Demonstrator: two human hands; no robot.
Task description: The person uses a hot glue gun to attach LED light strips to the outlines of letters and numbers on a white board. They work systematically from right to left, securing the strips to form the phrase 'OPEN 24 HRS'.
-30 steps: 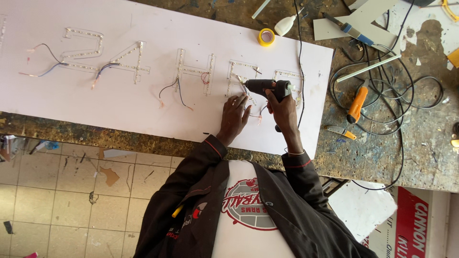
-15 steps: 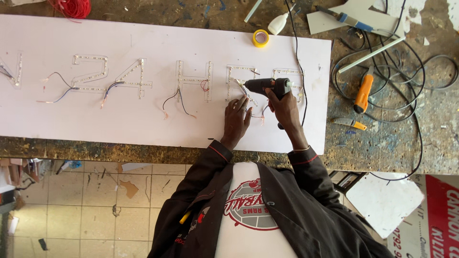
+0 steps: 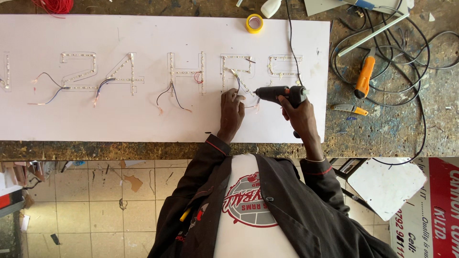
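A large white board [image 3: 119, 119] lies on a worn workbench and carries cut-out characters lined with small LED strips [image 3: 186, 71], with thin wires [image 3: 169, 95] trailing from them. My right hand [image 3: 300, 117] grips a black glue gun [image 3: 277, 92], its nozzle pointing left at the wires below one character [image 3: 236, 71]. My left hand [image 3: 232, 112] rests flat on the board with its fingertips on those wires, just left of the nozzle. The gun's black cord [image 3: 290, 38] runs up across the board.
A yellow tape roll [image 3: 254, 23] sits at the board's top edge. To the right lie an orange-handled tool [image 3: 365, 76], a small utility knife [image 3: 351, 110], tangled black cables [image 3: 411, 57] and a white bar [image 3: 373, 33]. Red wire [image 3: 55, 5] lies top left. A tiled floor [image 3: 95, 200] is below.
The view has shifted, so the board sits differently in frame. Both hands stay at the same character, with the glue gun still pointed at the wires.
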